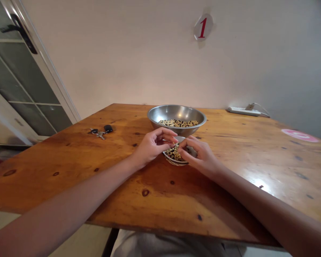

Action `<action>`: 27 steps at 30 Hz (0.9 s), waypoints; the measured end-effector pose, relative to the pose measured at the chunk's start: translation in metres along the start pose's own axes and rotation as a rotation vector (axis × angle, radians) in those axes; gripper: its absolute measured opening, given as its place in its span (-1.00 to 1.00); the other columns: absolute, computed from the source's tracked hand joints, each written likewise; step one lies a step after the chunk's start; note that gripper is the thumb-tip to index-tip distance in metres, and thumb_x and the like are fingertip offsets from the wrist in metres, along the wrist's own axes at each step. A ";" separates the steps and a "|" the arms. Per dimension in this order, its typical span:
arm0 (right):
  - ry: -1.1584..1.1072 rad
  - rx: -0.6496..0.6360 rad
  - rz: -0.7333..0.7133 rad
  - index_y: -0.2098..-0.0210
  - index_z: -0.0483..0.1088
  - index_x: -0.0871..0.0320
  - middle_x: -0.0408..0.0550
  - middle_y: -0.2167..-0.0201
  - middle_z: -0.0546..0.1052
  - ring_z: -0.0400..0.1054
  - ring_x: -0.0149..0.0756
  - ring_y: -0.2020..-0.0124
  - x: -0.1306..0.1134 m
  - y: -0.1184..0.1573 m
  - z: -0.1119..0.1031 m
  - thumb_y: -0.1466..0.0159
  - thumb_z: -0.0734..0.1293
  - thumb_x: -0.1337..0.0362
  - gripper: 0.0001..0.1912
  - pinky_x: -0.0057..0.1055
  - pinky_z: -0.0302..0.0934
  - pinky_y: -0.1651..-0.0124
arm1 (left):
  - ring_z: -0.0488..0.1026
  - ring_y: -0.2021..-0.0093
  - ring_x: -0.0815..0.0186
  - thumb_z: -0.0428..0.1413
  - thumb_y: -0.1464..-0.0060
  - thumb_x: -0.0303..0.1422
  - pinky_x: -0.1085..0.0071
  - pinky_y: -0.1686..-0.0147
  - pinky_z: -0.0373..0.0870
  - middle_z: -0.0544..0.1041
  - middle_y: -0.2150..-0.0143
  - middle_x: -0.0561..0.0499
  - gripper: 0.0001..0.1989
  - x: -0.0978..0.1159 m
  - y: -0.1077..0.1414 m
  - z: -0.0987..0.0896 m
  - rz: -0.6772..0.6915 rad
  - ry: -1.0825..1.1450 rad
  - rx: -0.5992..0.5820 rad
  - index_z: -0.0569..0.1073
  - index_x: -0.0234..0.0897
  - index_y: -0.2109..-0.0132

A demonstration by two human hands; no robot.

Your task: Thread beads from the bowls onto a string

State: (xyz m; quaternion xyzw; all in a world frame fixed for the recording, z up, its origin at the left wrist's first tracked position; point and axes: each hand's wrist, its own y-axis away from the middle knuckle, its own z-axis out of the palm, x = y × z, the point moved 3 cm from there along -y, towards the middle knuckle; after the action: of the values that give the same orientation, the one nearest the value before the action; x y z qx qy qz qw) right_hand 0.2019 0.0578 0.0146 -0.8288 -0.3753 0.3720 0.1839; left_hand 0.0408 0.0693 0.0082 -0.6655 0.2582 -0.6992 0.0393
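Note:
A small patterned bowl (175,161) stands on the wooden table (149,192), filled with mixed pale and dark beans (173,153). My left hand (154,145) reaches over its left side, fingertips pinched together above the beans. Whether they hold a bean is hidden. My right hand (199,156) curls over the right side of the bowl, its fingers at the rim and hiding part of it. Just behind stands a large stainless steel bowl (176,111), with a shallow layer of similar mixed beans (178,123) in its bottom.
A key ring with a black fob (100,132) lies on the table to the left. A white power strip (243,111) with a cable sits at the back edge against the wall. A pink round sticker (299,135) marks the right side. A glazed door (29,75) stands at left.

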 end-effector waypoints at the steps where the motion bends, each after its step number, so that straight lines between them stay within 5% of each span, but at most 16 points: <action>1: -0.001 -0.003 0.003 0.48 0.30 0.15 -0.16 0.52 0.36 0.23 -0.38 0.42 0.000 0.000 0.000 -0.24 0.23 0.32 -0.84 -0.42 0.10 0.32 | 0.50 0.25 0.41 0.22 0.07 -0.50 0.43 0.14 0.41 0.55 0.32 0.05 -0.78 0.000 0.000 0.000 -0.004 0.003 0.001 0.45 -0.29 0.21; 27: 0.056 -0.028 0.018 0.48 0.30 0.13 -0.16 0.54 0.39 0.23 -0.36 0.46 0.001 -0.001 0.000 -0.25 0.22 0.26 -0.82 -0.38 0.11 0.33 | 0.49 0.19 0.35 0.18 0.00 -0.47 0.39 0.14 0.39 0.56 0.20 0.01 -0.51 -0.001 0.005 0.004 0.064 -0.114 -0.086 0.26 -0.19 -0.09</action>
State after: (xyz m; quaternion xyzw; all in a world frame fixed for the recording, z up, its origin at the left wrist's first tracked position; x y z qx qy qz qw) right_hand 0.2021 0.0592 0.0142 -0.8449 -0.3676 0.3449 0.1791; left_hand 0.0430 0.0646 0.0052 -0.6969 0.3067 -0.6466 0.0476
